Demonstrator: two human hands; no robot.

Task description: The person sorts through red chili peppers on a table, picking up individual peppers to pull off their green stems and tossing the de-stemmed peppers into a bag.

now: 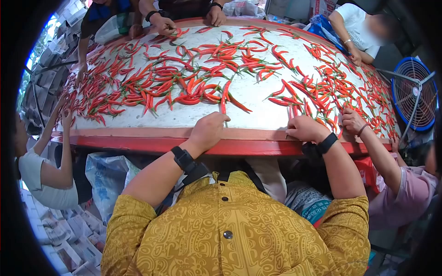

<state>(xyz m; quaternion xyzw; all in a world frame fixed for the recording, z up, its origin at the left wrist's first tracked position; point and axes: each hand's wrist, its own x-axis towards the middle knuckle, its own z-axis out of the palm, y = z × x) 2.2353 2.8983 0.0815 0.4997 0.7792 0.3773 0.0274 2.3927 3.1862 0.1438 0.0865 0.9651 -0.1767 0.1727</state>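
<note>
Red chili peppers (182, 99) with green stems lie scattered over a large white-topped table (175, 117). At the near edge, my left hand (208, 132) is closed, its fingertips pinching the lower end of a long red chili pepper (224, 95) that points away from me. Further right, my right hand (307, 128) is also closed over the table rim. Slender red chili peppers (292, 110) stick out beyond its curled fingers, which hide their lower ends. Another pepper (240, 104) lies on the surface to the right of my left hand's pepper.
A red rim (156, 143) borders the table. Other people's hands work around it: one hand (353, 121) close to my right, others at the far side and left. A blue fan (415, 93) stands at right. A white sack (108, 177) is below at left.
</note>
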